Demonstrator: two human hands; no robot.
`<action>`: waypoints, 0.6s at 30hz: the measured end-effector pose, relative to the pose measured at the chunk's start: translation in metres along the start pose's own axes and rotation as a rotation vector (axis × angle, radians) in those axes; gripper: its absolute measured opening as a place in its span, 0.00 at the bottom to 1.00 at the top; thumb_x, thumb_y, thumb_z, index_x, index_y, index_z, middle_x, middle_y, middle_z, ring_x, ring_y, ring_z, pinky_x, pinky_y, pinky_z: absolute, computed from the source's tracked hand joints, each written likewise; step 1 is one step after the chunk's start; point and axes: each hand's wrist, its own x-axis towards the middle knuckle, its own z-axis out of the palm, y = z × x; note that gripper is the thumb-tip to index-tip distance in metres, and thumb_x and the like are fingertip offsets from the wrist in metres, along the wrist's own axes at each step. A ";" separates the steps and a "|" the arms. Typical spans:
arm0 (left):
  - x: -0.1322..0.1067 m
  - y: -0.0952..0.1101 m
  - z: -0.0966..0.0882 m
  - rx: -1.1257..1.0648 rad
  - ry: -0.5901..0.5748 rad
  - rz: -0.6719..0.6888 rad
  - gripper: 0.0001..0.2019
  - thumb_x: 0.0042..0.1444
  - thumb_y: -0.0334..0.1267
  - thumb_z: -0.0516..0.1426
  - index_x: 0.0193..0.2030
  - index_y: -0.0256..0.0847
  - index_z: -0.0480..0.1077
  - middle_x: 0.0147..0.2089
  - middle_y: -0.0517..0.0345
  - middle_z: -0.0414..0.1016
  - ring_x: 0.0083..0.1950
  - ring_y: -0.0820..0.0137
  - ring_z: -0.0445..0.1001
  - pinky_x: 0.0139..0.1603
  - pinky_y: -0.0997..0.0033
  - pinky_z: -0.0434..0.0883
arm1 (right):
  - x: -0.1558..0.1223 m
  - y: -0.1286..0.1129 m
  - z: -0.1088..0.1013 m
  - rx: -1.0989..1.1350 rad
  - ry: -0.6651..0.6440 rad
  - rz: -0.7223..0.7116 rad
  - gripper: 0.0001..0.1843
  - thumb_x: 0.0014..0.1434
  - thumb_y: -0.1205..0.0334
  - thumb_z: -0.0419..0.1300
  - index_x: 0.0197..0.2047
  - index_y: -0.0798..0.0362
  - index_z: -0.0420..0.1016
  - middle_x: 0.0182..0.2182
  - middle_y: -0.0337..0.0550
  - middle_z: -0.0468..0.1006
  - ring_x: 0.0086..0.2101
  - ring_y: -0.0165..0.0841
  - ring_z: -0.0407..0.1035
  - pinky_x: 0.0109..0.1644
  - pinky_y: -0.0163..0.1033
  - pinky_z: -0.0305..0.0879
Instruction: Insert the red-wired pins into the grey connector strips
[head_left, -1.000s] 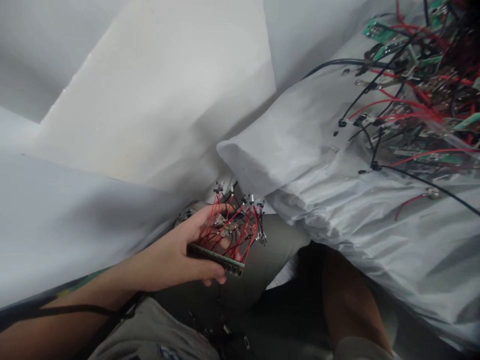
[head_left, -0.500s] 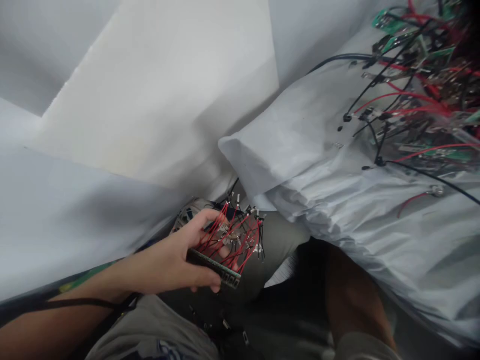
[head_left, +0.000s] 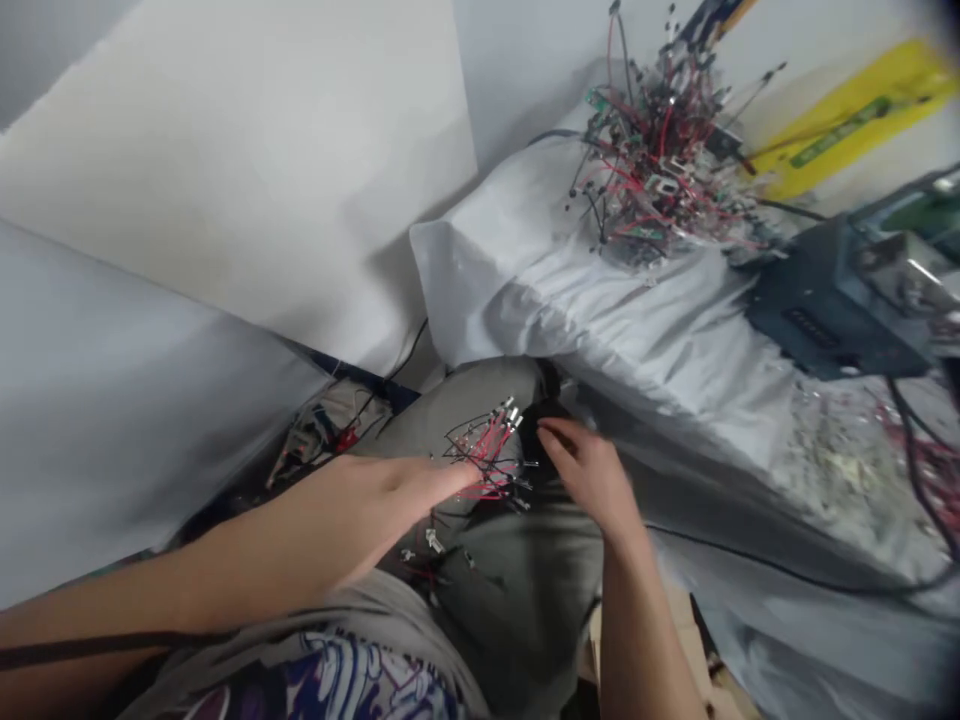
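Observation:
My left hand (head_left: 390,490) reaches forward over my lap and grips a small bundle of red and black wires (head_left: 487,450) with metal-tipped ends; the strip board under the wires is hidden by the hand. My right hand (head_left: 589,470) hovers just right of the bundle, fingers loosely bent and apart, fingertips close to the wire ends with nothing in them. Both hands are above my grey trousers (head_left: 495,590), below the edge of a table draped in white cloth (head_left: 637,320).
A tangled pile of wired green boards (head_left: 660,160) lies on the cloth-covered table. A dark blue device (head_left: 817,310) and a yellow strip (head_left: 847,130) are to the right. White panels (head_left: 225,200) stand on the left, loose wires (head_left: 322,440) lie at their foot, and small loose parts (head_left: 433,540) rest on my lap.
The view has swung up and right, showing more of the table. My left hand has lowered the wire bundle toward my lap, and my right hand has come into view beside it.

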 end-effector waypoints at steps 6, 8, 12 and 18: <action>-0.021 0.011 0.032 0.271 -0.136 0.163 0.35 0.71 0.27 0.54 0.81 0.56 0.58 0.70 0.49 0.75 0.63 0.50 0.79 0.65 0.51 0.76 | -0.151 -0.092 -0.038 0.278 0.325 -0.257 0.11 0.74 0.52 0.64 0.56 0.43 0.82 0.48 0.41 0.83 0.45 0.33 0.77 0.49 0.37 0.73; -0.027 0.016 0.040 0.280 -0.141 0.195 0.32 0.70 0.31 0.57 0.79 0.53 0.62 0.69 0.45 0.75 0.63 0.48 0.79 0.65 0.50 0.76 | -0.181 -0.110 -0.034 0.156 0.258 -0.309 0.22 0.71 0.45 0.67 0.62 0.44 0.79 0.53 0.45 0.80 0.49 0.38 0.76 0.53 0.42 0.75; -0.041 0.023 0.049 0.166 -0.176 0.243 0.29 0.70 0.30 0.57 0.76 0.51 0.65 0.64 0.46 0.78 0.62 0.53 0.81 0.63 0.57 0.78 | -0.219 -0.124 -0.007 -0.115 0.238 -0.348 0.35 0.68 0.42 0.68 0.72 0.49 0.70 0.60 0.53 0.75 0.54 0.47 0.72 0.56 0.52 0.77; -0.049 0.026 0.052 0.079 -0.165 0.049 0.21 0.74 0.38 0.56 0.72 0.49 0.67 0.57 0.49 0.84 0.56 0.54 0.85 0.55 0.60 0.80 | -0.241 -0.118 0.025 -0.115 0.472 -0.318 0.15 0.72 0.70 0.63 0.59 0.49 0.77 0.57 0.50 0.73 0.53 0.43 0.68 0.53 0.49 0.74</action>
